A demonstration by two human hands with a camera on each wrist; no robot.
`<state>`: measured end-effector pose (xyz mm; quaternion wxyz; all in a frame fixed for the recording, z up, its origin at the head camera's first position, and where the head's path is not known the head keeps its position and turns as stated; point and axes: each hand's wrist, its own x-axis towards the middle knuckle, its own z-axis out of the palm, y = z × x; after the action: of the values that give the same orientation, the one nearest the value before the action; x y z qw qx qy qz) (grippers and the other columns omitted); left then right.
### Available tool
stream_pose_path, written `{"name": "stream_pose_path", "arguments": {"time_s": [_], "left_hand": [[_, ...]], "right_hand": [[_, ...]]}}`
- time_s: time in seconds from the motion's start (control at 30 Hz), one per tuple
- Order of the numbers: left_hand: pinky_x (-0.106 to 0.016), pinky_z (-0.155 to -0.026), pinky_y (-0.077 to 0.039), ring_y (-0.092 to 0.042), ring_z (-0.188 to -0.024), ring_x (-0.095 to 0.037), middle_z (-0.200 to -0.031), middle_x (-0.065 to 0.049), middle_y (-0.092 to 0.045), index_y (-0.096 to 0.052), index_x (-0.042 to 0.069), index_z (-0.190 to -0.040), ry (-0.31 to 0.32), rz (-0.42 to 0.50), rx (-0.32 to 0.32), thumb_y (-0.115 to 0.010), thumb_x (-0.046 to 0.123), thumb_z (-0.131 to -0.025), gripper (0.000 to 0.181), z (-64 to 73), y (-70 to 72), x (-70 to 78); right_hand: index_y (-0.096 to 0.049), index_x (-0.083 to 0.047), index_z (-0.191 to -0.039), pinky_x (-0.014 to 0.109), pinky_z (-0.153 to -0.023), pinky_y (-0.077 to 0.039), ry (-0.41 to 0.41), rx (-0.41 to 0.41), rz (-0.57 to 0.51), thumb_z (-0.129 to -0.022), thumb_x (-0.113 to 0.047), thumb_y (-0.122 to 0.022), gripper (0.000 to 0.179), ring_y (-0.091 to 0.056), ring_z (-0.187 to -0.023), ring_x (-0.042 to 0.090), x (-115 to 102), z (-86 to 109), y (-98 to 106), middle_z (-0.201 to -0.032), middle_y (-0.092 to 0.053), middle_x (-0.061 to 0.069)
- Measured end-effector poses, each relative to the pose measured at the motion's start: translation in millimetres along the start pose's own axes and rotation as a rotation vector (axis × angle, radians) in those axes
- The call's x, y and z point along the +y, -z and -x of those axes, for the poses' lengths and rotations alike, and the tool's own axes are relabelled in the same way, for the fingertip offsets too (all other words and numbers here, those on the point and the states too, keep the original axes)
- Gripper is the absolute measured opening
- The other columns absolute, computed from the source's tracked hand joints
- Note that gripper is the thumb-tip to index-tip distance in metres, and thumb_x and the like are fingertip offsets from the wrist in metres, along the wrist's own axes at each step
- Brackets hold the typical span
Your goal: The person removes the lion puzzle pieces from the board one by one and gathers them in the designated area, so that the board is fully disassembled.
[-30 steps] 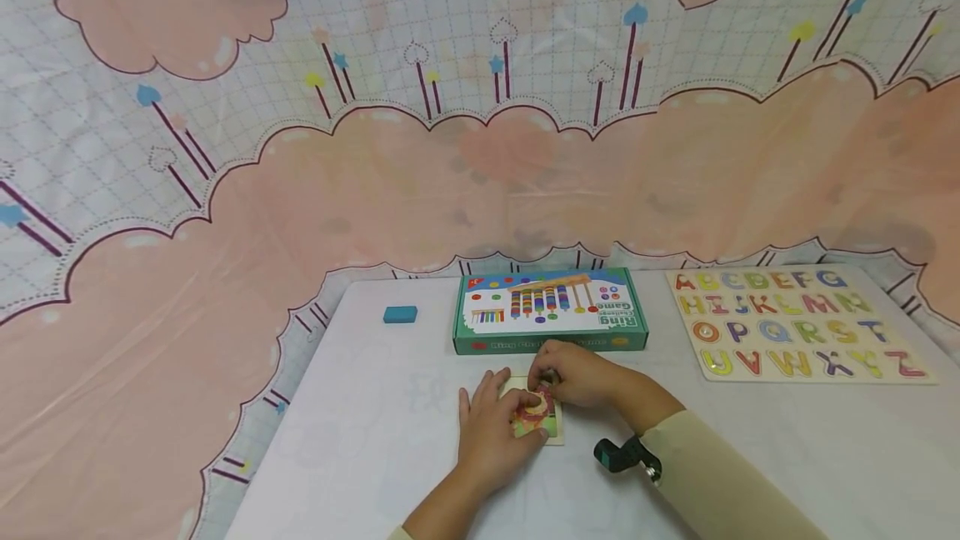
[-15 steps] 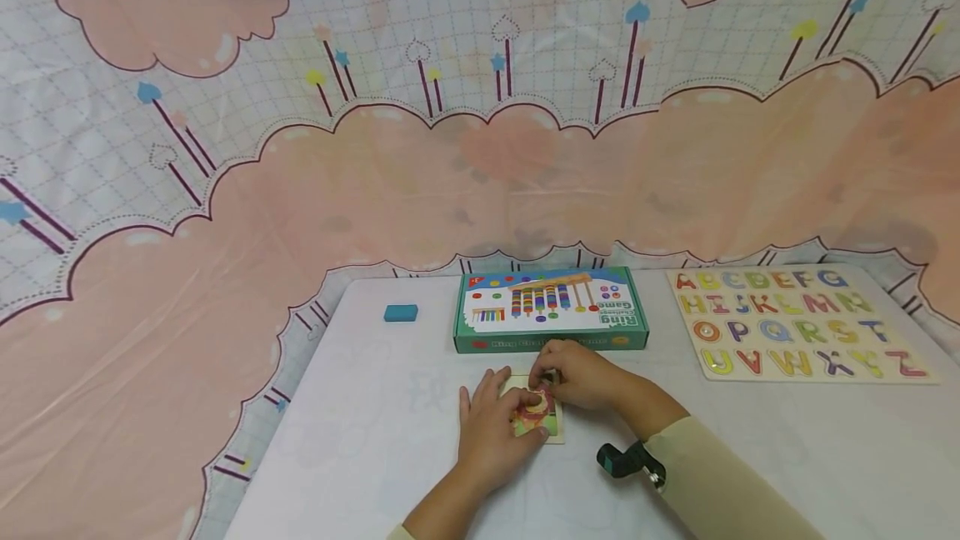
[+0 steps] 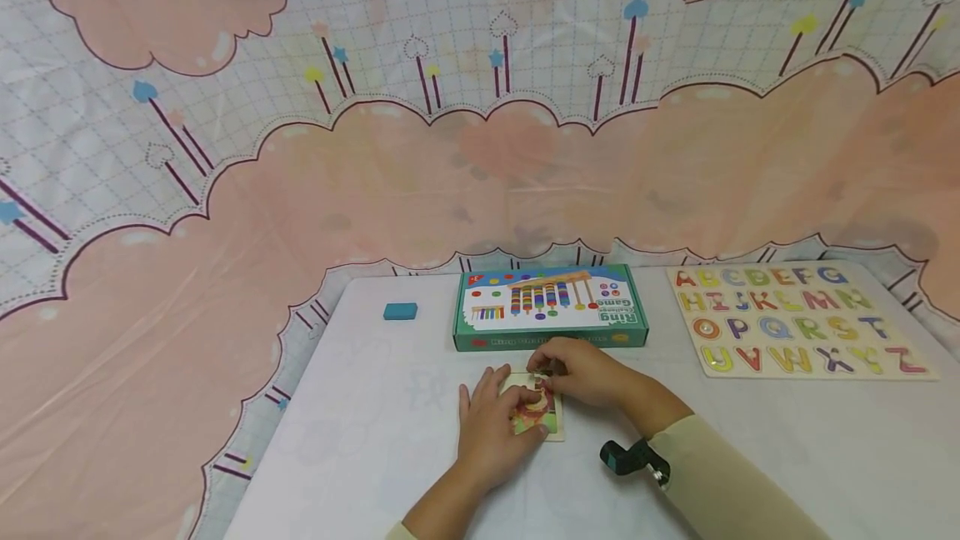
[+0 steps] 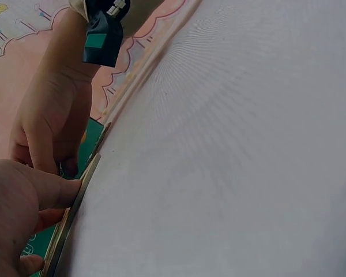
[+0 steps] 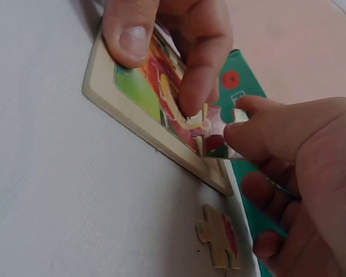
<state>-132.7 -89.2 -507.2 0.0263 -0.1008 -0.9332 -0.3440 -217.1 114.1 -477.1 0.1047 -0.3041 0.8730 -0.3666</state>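
Pinching right hand [image 3: 587, 373]: thumb and fingers nip a small pink, dark-red and white wooden jigsaw piece [image 5: 215, 122] at the puzzle's one o'clock corner; whether it is seated, I can't tell.
Left hand [image 3: 491, 432]: spread out, thumb and forefinger pressing on a pale-framed rectangular wooden puzzle board [image 5: 137, 119] from its eight o'clock side.
Shift at the corner: compared with half a second ago, the right fingers have eased slightly and more red picture shows beneath them; the left hand hasn't budged.
Loose piece: a pale-and-red wooden jigsaw piece [image 5: 221, 236] lies just beside the board, at its five o'clock in the right wrist view.
White tabletop [image 3: 360, 440]: out from the board, a green cardboard Ring Challenge Game box [image 3: 551, 307] sits at twelve, a blue rectangular block [image 3: 400, 312] at ten, a cream board of coloured letters [image 3: 806, 323] between two and three.
Beige sleeve [image 3: 735, 477]: a black wrist camera [image 3: 624, 458] juts from it at four.
Backdrop [image 3: 420, 182]: a creased sheet printed with peach clouds, blue grid lines and star-tipped stalks.
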Motion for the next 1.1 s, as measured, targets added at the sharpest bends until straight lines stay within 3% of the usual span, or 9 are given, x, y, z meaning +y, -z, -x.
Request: {"name": "stream_pose_path", "arguments": {"time_s": [0.4, 0.6, 1.1], "left_hand": [[-0.078, -0.121, -0.003, -0.029, -0.157, -0.044, -0.161, -0.014, -0.048, -0.076, 0.028, -0.113, 0.003, -0.002, -0.007, -0.087, 0.032, -0.083, 0.033, -1.0, 0.9, -0.9], [-0.078, -0.121, -0.003, -0.029, -0.157, -0.043, -0.161, -0.012, -0.047, -0.075, 0.028, -0.114, 0.007, -0.009, -0.014, -0.087, 0.032, -0.084, 0.033, -1.6, 2.6, 0.2], [-0.076, -0.123, -0.001, -0.027, -0.159, -0.042, -0.163, -0.012, -0.046, -0.075, 0.029, -0.115, 0.034, -0.008, -0.039, -0.086, 0.032, -0.085, 0.032, -3.0, 4.9, 3.2]], "right_hand": [[-0.073, -0.024, -0.117, 0.039, -0.095, -0.055, -0.014, -0.028, -0.069, -0.104, -0.011, -0.071, 0.019, -0.063, -0.100, 0.012, 3, 1.6, 1, -0.111, -0.071, -0.011], [-0.073, -0.022, -0.120, 0.033, -0.084, -0.053, -0.033, -0.011, -0.102, -0.103, -0.012, -0.072, 0.020, -0.060, -0.092, 0.014, 1, 4.2, 2, -0.098, -0.067, -0.009], [-0.073, -0.018, -0.119, 0.029, -0.073, -0.050, -0.063, 0.026, -0.148, -0.100, -0.008, -0.071, 0.022, -0.058, -0.086, 0.018, 12, 21.8, 16, -0.094, -0.065, -0.004]]}}
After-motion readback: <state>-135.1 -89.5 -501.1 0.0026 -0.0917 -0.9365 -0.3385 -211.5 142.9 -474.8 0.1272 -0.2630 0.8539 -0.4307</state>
